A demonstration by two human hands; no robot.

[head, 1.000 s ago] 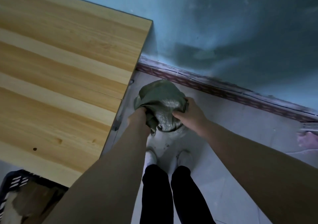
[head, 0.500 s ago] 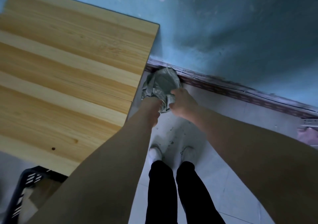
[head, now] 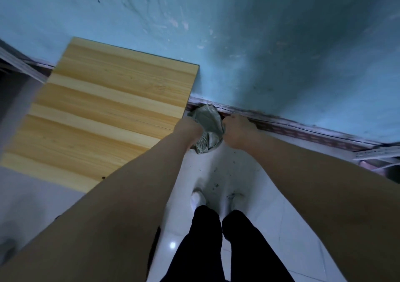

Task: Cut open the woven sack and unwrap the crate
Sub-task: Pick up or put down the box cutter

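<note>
A crumpled grey-green woven sack is bunched into a ball low against the base of the blue wall, just right of the wooden table's corner. My left hand grips its left side. My right hand grips its right side. Both arms stretch far forward and down. The crate is not in view in this frame.
A light wooden tabletop fills the left. The blue wall meets a reddish skirting strip. White floor tiles carry dark specks. My legs in black trousers and white shoes stand below. A pale object lies at the right edge.
Both hands have carried the bunched sack further away, down to the wall's base beside the table corner. The view has pulled back, and the dark crate at the lower left is out of view.
</note>
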